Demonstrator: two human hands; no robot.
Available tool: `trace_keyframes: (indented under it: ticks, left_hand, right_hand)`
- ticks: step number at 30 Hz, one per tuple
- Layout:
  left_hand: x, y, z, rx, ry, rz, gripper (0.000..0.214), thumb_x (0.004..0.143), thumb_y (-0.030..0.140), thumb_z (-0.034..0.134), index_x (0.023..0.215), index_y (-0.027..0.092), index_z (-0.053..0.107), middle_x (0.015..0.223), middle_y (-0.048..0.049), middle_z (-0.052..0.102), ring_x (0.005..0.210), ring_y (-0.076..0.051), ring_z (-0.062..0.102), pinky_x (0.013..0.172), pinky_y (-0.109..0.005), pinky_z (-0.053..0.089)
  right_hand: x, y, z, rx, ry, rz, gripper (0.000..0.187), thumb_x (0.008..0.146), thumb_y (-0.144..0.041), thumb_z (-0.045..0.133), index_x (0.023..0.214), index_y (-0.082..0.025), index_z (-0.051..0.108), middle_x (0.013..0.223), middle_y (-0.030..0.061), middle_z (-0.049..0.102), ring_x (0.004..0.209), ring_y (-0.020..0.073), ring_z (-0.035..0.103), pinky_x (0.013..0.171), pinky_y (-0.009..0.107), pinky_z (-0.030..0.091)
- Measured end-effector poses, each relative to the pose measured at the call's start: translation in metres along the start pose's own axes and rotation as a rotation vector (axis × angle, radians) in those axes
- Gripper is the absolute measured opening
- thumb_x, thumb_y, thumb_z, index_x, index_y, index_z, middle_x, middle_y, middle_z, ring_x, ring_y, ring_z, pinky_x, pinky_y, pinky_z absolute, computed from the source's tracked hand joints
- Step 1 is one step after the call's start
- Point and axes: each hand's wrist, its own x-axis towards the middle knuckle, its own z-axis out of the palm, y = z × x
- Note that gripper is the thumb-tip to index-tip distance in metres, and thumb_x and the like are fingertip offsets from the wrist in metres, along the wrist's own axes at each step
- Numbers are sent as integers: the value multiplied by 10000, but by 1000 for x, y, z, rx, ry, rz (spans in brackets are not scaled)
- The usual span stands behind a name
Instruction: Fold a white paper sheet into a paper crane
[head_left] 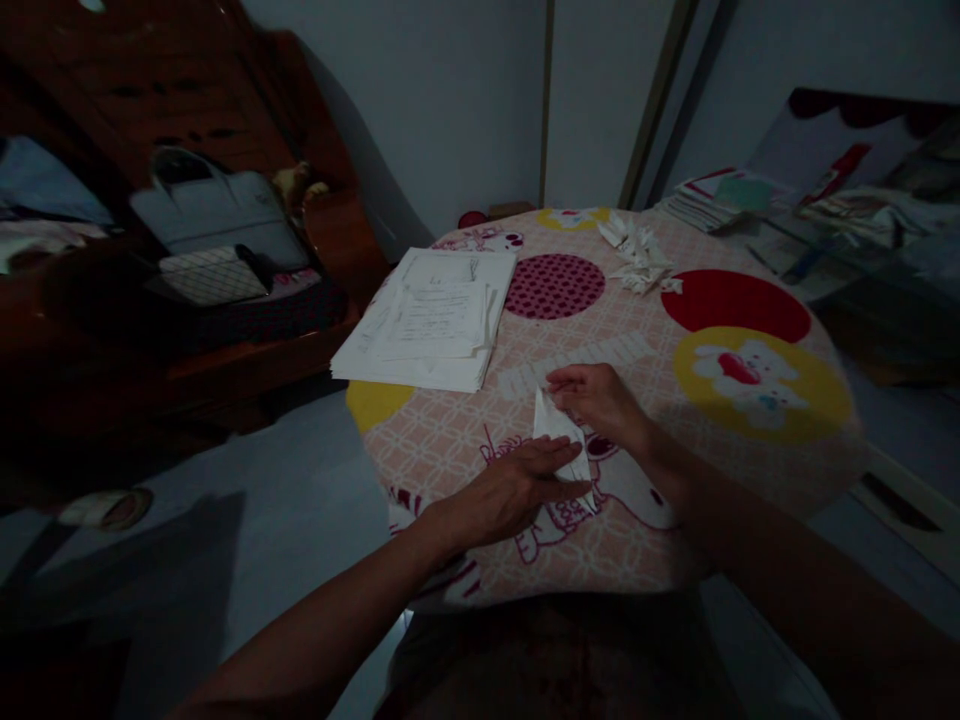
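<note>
A white sheet of folded paper with a pointed upper corner lies on the cloth-covered round table in front of me. My left hand rests across its lower part, fingers stretched out and lying flat. At the upper corner, my right hand has its fingers curled in and closed on the paper's edge. My left fingers hide part of the sheet. Just beyond my hands is a row of small white paper pieces.
A stack of printed papers lies at the table's left. Several folded white paper shapes are heaped at the far side. Books and a glass-topped stand are on the right. A wooden chair holding bags stands to the left.
</note>
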Motion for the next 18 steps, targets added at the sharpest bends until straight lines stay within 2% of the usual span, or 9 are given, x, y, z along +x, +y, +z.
trace_keyframes:
  ticks: [3,5,7,11,14,16,18]
  left_hand:
    - [-1,0,1,29,7,13,570,851,0,442,1351,258,530,1538,-98,345,1416,-266,332,1121,-474,361]
    - [-2,0,3,50,17,21,529,886,32,433,1356,257,524,1529,-96,363,1428,-273,305,1117,-481,362]
    - [-3,1,4,64,23,24,487,923,74,422,1368,251,511,1515,-101,387,1425,-272,311,1117,-484,359]
    - [-3,1,5,62,28,36,475,948,105,407,1398,242,473,1508,-102,397,1408,-252,348,1125,-467,353]
    - [-3,1,5,50,25,41,510,940,84,393,1418,253,442,1509,-86,402,1416,-248,333,1123,-463,356]
    - [-3,0,5,34,30,51,513,933,78,389,1413,249,449,1506,-83,409,1419,-248,326,1123,-459,355]
    - [-3,2,3,-5,93,72,475,924,87,409,1365,235,508,1469,-87,462,1394,-244,370,1125,-457,352]
  right_hand:
    - [-3,-7,-2,-325,22,-109,211,743,-161,658,937,-122,732,937,116,727,807,194,658,730,293,498]
    - [-7,-10,-6,-495,-42,-130,104,745,-222,679,792,-142,726,826,92,716,753,191,640,692,291,467]
    - [-8,-10,-10,-546,-116,-101,100,729,-252,697,702,-156,698,707,56,685,677,172,617,630,275,432]
    - [-4,-5,-13,-419,-175,-65,77,634,-183,719,614,-155,650,606,-1,627,583,127,563,553,239,382]
    - [2,-4,-9,-242,-205,-60,99,626,-187,694,564,-159,621,523,-38,562,519,103,501,506,227,351]
    - [3,-6,-5,-163,-213,-72,185,629,-209,686,494,-167,568,460,-57,488,471,85,434,467,224,307]
    - [0,-10,-3,-73,-198,-73,284,623,-231,689,429,-174,489,414,-74,403,435,66,360,435,220,251]
